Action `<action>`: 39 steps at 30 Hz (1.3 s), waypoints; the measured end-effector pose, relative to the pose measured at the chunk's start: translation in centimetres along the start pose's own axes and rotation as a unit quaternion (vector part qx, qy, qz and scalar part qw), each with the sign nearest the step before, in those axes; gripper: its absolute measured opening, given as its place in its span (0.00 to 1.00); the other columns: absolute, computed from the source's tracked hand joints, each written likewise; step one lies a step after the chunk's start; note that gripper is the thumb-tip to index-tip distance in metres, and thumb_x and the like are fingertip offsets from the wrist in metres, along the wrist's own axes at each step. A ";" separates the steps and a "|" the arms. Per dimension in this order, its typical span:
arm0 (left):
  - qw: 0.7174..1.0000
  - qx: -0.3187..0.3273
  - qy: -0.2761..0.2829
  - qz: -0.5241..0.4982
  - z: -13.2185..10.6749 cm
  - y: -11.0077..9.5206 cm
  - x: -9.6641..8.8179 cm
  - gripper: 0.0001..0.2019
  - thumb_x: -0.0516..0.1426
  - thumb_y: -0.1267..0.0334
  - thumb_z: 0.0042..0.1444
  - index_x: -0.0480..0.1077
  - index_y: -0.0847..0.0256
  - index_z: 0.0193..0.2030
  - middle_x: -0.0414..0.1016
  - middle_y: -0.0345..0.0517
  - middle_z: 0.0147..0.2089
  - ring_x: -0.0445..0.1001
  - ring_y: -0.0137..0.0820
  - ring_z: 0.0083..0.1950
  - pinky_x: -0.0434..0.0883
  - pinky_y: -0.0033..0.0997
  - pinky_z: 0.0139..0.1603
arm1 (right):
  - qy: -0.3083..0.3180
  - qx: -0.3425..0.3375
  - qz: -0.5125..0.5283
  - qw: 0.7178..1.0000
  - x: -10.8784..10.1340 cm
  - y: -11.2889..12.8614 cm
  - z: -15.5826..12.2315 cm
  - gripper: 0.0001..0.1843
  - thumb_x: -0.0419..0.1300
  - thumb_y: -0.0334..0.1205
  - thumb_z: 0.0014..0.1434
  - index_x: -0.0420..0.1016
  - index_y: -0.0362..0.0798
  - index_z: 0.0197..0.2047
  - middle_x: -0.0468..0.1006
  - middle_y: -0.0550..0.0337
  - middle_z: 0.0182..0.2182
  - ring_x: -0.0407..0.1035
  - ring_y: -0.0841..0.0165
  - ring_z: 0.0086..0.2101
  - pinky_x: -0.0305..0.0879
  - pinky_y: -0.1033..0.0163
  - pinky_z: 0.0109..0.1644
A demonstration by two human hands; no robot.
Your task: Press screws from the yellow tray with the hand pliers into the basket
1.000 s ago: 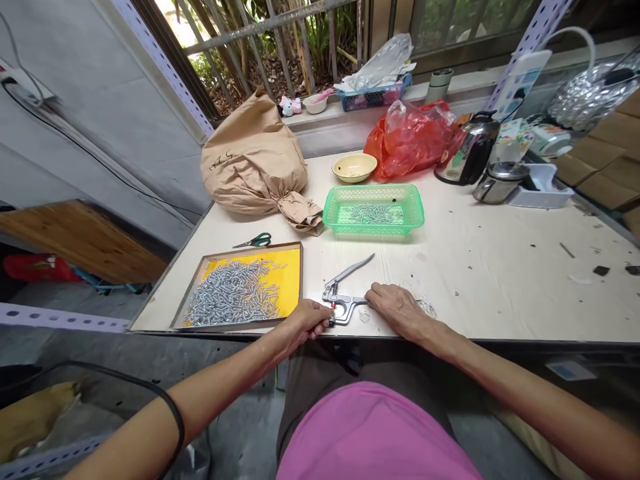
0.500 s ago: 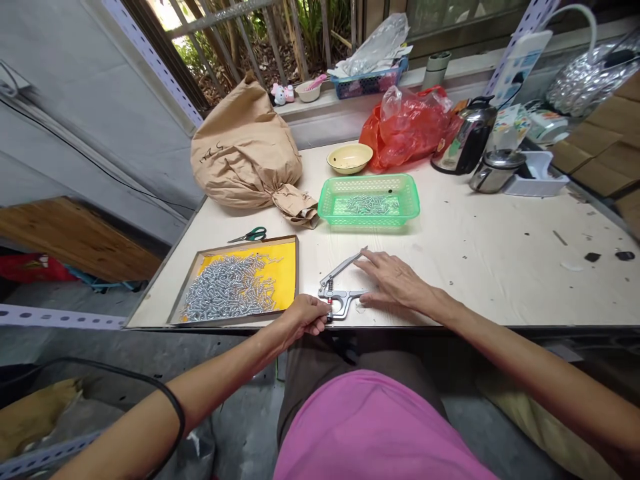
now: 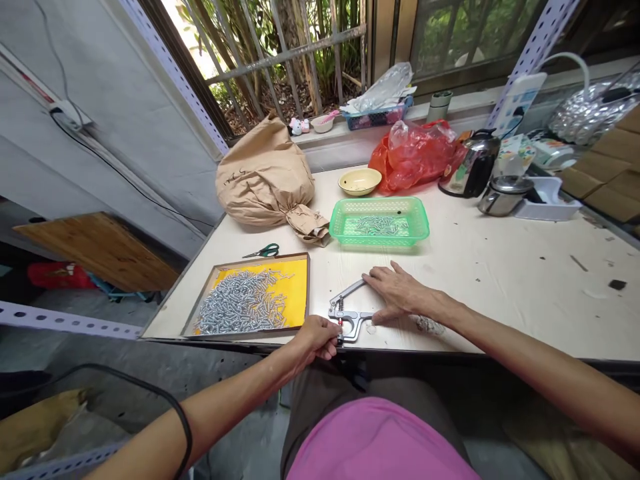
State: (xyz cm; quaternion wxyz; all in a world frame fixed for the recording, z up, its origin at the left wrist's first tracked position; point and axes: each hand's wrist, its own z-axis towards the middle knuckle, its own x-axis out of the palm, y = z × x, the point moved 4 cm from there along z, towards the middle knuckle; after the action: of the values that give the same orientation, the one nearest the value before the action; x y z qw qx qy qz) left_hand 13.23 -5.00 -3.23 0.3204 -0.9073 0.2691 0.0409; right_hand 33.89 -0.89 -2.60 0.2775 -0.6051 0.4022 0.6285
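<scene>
Silver metal pliers point(image 3: 349, 311) lie at the table's near edge with their handles spread. My right hand point(image 3: 399, 293) rests on both handles, fingers curled loosely over the upper lever and thumb by the lower one. My left hand point(image 3: 317, 337) pinches at the pliers' jaws at the table edge; what it holds is too small to make out. A yellow-lined tray point(image 3: 295, 289) of several small silver parts sits to the left. A green basket point(image 3: 423, 220) holding a few such parts stands beyond the pliers.
Green-handled scissors point(image 3: 263, 251) lie behind the tray. A tied brown paper sack point(image 3: 266, 177), a cream bowl point(image 3: 359, 181), a red plastic bag point(image 3: 415, 153), a kettle point(image 3: 473, 167) and a metal pot point(image 3: 502, 196) line the back. Small scraps point(image 3: 429, 325) lie by my right wrist.
My right hand has closed in over the pliers' upper handle, pressing it down from its raised position. My left hand has stayed at the jaws. The view has tilted slightly.
</scene>
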 end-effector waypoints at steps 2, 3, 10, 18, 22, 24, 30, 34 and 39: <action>1.000 0.002 -0.006 -0.008 -0.1 0.1 0.0 0.14 0.62 0.59 0.52 0.65 0.65 0.24 0.64 0.33 0.13 0.62 0.20 0.12 0.59 0.20 0.16 | 0.007 0.003 -0.009 1.000 -0.4 0.3 -0.2 0.49 0.63 0.65 0.44 0.62 0.41 0.61 0.68 0.40 0.51 0.61 0.49 0.52 0.44 0.36 0.59; 1.000 0.001 -0.007 -0.009 -0.1 0.1 0.1 0.15 0.62 0.58 0.52 0.64 0.65 0.24 0.64 0.34 0.13 0.62 0.20 0.12 0.60 0.20 0.17 | 0.014 0.006 -0.014 1.000 -0.5 0.4 -0.3 0.46 0.63 0.64 0.45 0.63 0.42 0.60 0.68 0.41 0.50 0.62 0.50 0.51 0.44 0.35 0.59; 1.000 -0.007 0.001 0.000 -0.2 0.0 0.3 0.16 0.60 0.57 0.54 0.64 0.64 0.23 0.64 0.36 0.11 0.62 0.21 0.11 0.59 0.20 0.17 | 0.021 0.007 -0.037 0.999 -0.7 0.8 -0.9 0.41 0.61 0.62 0.49 0.64 0.41 0.58 0.69 0.43 0.48 0.61 0.51 0.48 0.45 0.37 0.58; 1.000 -0.003 -0.006 0.015 -0.2 0.0 0.3 0.19 0.62 0.51 0.51 0.63 0.64 0.22 0.64 0.36 0.11 0.61 0.21 0.11 0.58 0.21 0.17 | 0.014 0.013 -0.030 0.999 -0.2 1.0 -1.2 0.44 0.60 0.64 0.49 0.62 0.40 0.60 0.69 0.41 0.51 0.60 0.51 0.49 0.49 0.43 0.56; 1.000 -0.003 -0.013 0.013 -0.1 0.1 0.3 0.20 0.62 0.50 0.50 0.62 0.63 0.21 0.64 0.37 0.11 0.61 0.21 0.12 0.58 0.21 0.17 | 0.016 0.010 -0.041 0.999 -0.2 1.3 -1.1 0.36 0.61 0.60 0.51 0.66 0.42 0.55 0.71 0.43 0.48 0.61 0.52 0.48 0.50 0.46 0.54; 1.000 0.002 -0.017 0.007 -0.1 0.1 0.3 0.20 0.61 0.52 0.51 0.61 0.63 0.21 0.65 0.37 0.12 0.61 0.21 0.12 0.58 0.21 0.18 | 0.016 0.007 -0.046 0.999 -0.1 1.5 -1.2 0.32 0.61 0.59 0.53 0.68 0.44 0.52 0.72 0.44 0.47 0.62 0.54 0.47 0.51 0.48 0.54; 0.990 0.086 -0.068 0.089 -1.0 0.8 -0.1 0.13 0.54 0.56 0.59 0.66 0.64 0.29 0.67 0.39 0.17 0.67 0.26 0.17 0.65 0.26 0.24 | 0.004 0.010 -0.051 0.999 -0.3 2.2 -1.7 0.24 0.61 0.53 0.56 0.69 0.43 0.47 0.73 0.48 0.43 0.64 0.56 0.45 0.53 0.52 0.50; 0.858 0.374 -0.209 0.282 -2.7 -0.7 0.1 0.11 0.55 0.60 0.59 0.69 0.63 0.46 0.74 0.49 0.39 0.73 0.35 0.40 0.70 0.35 0.43 | -0.013 0.018 -0.054 0.998 -0.2 2.6 -1.9 0.23 0.62 0.52 0.56 0.69 0.44 0.48 0.73 0.49 0.43 0.64 0.56 0.45 0.54 0.51 0.49; 0.731 0.491 -0.187 0.435 -0.7 -3.7 2.6 0.26 0.61 0.60 0.53 0.62 0.63 0.57 0.66 0.56 0.57 0.63 0.44 0.57 0.65 0.44 0.56 | -0.023 0.020 -0.054 0.998 0.4 2.8 -2.0 0.25 0.61 0.53 0.56 0.69 0.44 0.50 0.73 0.49 0.44 0.64 0.56 0.46 0.55 0.51 0.50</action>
State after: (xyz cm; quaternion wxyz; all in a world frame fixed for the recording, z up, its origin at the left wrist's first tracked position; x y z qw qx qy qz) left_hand 17.33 -4.19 -1.24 0.7123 -0.3815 0.5517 0.2065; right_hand 32.60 -4.04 -2.37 0.3318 -0.6059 0.3750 0.6183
